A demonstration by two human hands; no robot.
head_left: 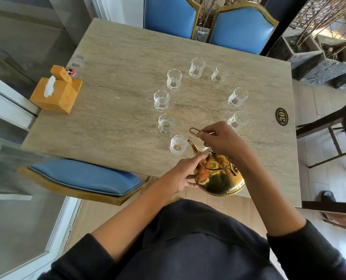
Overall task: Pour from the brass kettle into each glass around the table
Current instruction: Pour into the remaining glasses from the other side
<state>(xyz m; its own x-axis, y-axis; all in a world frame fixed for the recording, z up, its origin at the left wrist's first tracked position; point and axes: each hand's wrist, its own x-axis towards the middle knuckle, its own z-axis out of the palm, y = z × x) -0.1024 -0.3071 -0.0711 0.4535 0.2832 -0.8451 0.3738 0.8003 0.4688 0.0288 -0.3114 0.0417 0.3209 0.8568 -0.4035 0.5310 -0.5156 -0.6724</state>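
Note:
A shiny brass kettle (218, 178) is at the near edge of the stone-look table (117, 110), tilted with its spout over the nearest glass (178, 145). My right hand (221, 139) grips the kettle's wire handle from above. My left hand (185, 172) presses against the kettle's left side and lid. Several clear cut glasses stand in a ring on the table, among them one at the left (161, 101), one at the far side (197, 68) and one at the right (237, 97). Another glass (237, 120) is partly hidden behind my right hand.
A wooden tissue box (57, 96) sits at the table's left edge. A black oval plate numbered 30 (281, 116) is on the right side. Two blue chairs (240, 27) stand at the far side, and a blue chair seat (85, 176) is tucked at the near left.

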